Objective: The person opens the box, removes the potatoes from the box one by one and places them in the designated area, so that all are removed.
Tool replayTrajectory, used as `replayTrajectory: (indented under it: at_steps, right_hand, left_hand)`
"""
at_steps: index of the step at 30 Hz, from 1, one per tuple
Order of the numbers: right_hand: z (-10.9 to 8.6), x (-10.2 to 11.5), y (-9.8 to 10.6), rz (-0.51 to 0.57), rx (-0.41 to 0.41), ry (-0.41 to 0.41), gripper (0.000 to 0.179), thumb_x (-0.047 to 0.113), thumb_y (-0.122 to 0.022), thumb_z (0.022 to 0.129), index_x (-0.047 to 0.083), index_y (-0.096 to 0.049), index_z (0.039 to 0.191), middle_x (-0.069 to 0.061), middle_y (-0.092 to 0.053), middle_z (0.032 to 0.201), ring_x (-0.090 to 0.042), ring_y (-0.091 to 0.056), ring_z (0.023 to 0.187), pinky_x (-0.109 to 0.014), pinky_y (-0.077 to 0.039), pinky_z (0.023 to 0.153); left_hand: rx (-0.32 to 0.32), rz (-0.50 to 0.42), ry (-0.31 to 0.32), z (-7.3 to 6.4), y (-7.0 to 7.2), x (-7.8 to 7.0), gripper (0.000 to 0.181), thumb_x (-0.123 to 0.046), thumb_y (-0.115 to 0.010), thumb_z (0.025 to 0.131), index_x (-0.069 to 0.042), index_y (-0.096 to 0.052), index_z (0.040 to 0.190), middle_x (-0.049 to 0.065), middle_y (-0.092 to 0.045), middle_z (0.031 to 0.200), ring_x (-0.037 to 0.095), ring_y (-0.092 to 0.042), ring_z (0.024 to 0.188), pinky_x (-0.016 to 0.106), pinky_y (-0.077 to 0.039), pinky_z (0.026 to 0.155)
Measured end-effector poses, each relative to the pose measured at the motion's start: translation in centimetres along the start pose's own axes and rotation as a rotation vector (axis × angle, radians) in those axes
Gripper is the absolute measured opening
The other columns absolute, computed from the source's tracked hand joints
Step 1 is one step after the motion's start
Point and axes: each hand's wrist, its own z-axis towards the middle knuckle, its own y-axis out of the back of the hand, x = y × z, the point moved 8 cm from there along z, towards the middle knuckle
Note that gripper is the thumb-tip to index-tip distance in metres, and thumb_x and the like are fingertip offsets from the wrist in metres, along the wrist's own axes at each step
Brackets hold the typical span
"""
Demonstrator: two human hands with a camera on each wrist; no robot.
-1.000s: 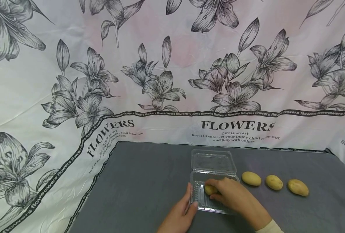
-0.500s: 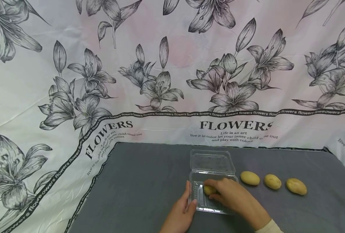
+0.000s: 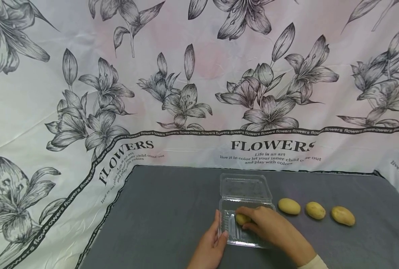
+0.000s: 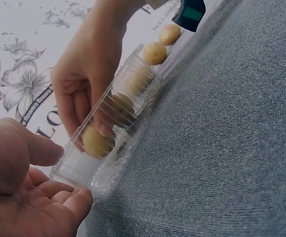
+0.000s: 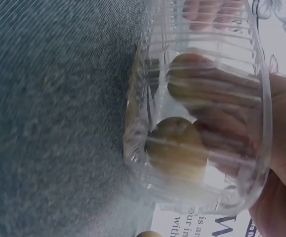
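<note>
A clear plastic clamshell container [image 3: 231,239] lies with its lid folded back on the grey cloth. My left hand [image 3: 208,244] holds its near left corner, thumb at the front and fingers along the left side. Inside the container, my right hand [image 3: 270,226] pinches a potato [image 3: 241,219] between thumb and fingers. A second potato [image 5: 176,148] sits in the container beside that hand, seen through the wall in the right wrist view; the hand covers it in the head view. The pinched potato [image 4: 97,140] appears low in the container in the left wrist view.
Three more potatoes lie in a row right of the container: a near one [image 3: 289,206], a middle one [image 3: 315,210] and a far right one [image 3: 343,216]. The transparent lid [image 3: 244,186] lies behind. A flower-printed white curtain [image 3: 186,149] borders the cloth-covered table.
The head view has shifted slightly. Both hands, the container and the potatoes stay in the same places relative to one another.
</note>
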Motion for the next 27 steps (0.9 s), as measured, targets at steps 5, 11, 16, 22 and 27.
replayTrajectory:
  at_steps: [5, 11, 16, 22, 27]
  right_hand:
    - [-0.2, 0.1, 0.1, 0.038, -0.012, 0.044, 0.039, 0.016, -0.084, 0.091, 0.014, -0.070, 0.127, 0.007, -0.076, 0.099, -0.003, -0.070, 0.083, -0.032, -0.060, 0.067]
    - [-0.5, 0.2, 0.2, 0.036, -0.030, 0.082, 0.042, 0.014, -0.083, 0.091, 0.009, -0.069, 0.130, 0.000, -0.079, 0.107, -0.010, -0.074, 0.090, -0.035, -0.064, 0.076]
    - [-0.8, 0.7, 1.0, 0.030, -0.081, 0.128, 0.044, 0.012, -0.083, 0.091, 0.009, -0.069, 0.132, -0.004, -0.079, 0.116, -0.013, -0.076, 0.095, -0.036, -0.065, 0.081]
    - [-1.1, 0.9, 1.9, 0.052, -0.112, 0.155, 0.048, 0.009, -0.082, 0.090, 0.011, -0.067, 0.136, -0.002, -0.077, 0.121, -0.010, -0.074, 0.100, -0.033, -0.064, 0.082]
    - [-1.4, 0.7, 2.2, 0.054, -0.130, 0.150, 0.052, 0.007, -0.083, 0.089, 0.012, -0.067, 0.137, -0.002, -0.076, 0.125, -0.016, -0.075, 0.107, -0.034, -0.064, 0.086]
  left_hand:
    - [-0.002, -0.015, -0.022, -0.2, 0.0, -0.2, 0.072, -0.008, -0.052, 0.111, 0.007, -0.007, 0.165, 0.027, -0.011, 0.172, 0.039, -0.017, 0.157, 0.039, -0.028, 0.122]
    - [-0.010, 0.001, 0.008, -0.1, 0.0, 0.0, 0.073, -0.009, -0.054, 0.111, 0.006, -0.008, 0.166, 0.026, -0.013, 0.172, 0.036, -0.016, 0.158, 0.037, -0.028, 0.122]
    - [-0.014, -0.001, -0.004, -0.1, 0.0, -0.1, 0.072, -0.009, -0.054, 0.111, 0.006, -0.009, 0.166, 0.027, -0.014, 0.172, 0.038, -0.018, 0.157, 0.039, -0.029, 0.121]
    - [-0.014, -0.006, -0.036, -0.2, 0.0, -0.4, 0.071, -0.008, -0.053, 0.111, 0.008, -0.008, 0.165, 0.028, -0.014, 0.171, 0.039, -0.017, 0.157, 0.041, -0.028, 0.122]
    - [-0.020, -0.009, -0.034, -0.2, 0.0, -0.3, 0.072, -0.008, -0.053, 0.111, 0.007, -0.009, 0.165, 0.028, -0.015, 0.171, 0.039, -0.018, 0.157, 0.039, -0.027, 0.122]
